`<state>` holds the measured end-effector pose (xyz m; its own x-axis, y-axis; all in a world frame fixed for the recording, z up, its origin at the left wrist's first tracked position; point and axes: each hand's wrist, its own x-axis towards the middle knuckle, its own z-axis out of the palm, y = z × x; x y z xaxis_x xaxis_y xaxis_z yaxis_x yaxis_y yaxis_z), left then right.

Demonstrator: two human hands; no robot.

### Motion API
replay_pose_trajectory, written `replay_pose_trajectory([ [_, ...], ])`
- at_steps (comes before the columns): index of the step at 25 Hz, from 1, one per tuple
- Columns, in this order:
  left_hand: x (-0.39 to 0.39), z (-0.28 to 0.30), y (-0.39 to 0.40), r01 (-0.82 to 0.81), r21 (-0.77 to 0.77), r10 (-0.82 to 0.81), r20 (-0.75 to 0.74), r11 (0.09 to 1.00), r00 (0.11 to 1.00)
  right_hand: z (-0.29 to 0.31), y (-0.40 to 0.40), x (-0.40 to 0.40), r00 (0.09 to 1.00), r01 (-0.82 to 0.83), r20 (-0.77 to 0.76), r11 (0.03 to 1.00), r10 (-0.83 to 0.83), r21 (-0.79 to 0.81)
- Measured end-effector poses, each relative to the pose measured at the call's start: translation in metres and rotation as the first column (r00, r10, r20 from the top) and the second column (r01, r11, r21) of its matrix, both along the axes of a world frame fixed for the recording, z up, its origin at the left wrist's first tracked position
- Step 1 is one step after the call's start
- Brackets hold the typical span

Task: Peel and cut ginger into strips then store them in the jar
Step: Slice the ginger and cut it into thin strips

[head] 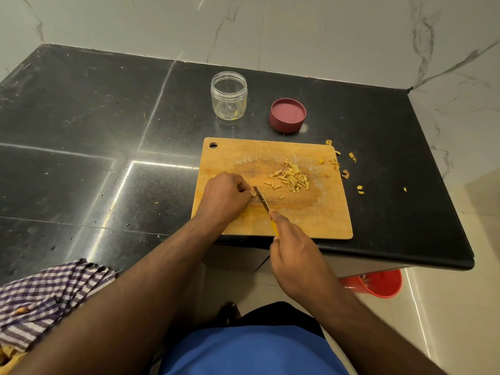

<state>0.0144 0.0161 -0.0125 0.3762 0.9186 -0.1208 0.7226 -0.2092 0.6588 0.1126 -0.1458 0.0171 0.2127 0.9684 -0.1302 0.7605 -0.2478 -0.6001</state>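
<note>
Dim warm light, glare streaks on the dark countertop [81, 163], wide-angle bending at edges.

Counted: 1 wooden cutting board [311, 220], 1 clear jar [229, 95] w/ 1 red lid [288, 115] apart from it, 1 knife [262, 199], 2 hands – left hand [226, 194] & right hand [295, 257]. 1 heap of ginger strips [290, 178] on the board, too many to count singly, plus approx. 8 peel scraps [352, 157] by the board's right edge. Also 1 checked cloth [46, 299] & 1 red bucket [378, 284].
</note>
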Motion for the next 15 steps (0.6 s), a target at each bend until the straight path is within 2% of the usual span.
replay_pose_trajectory([
  [5,0.001,0.000,0.002,-0.002,-0.004,0.002,0.003,1.000,1.000,-0.008,0.008,-0.002,1.000,-0.014,0.017,1.000,0.015,-0.028],
  [10,0.000,-0.001,0.002,0.001,-0.016,-0.001,0.008,1.000,1.000,-0.008,-0.016,-0.002,1.000,-0.020,0.024,1.000,0.020,-0.006],
  [15,0.000,0.000,0.003,0.009,-0.019,-0.009,-0.004,1.000,1.000,0.000,-0.012,-0.001,0.999,0.003,-0.033,0.999,-0.002,0.035],
])
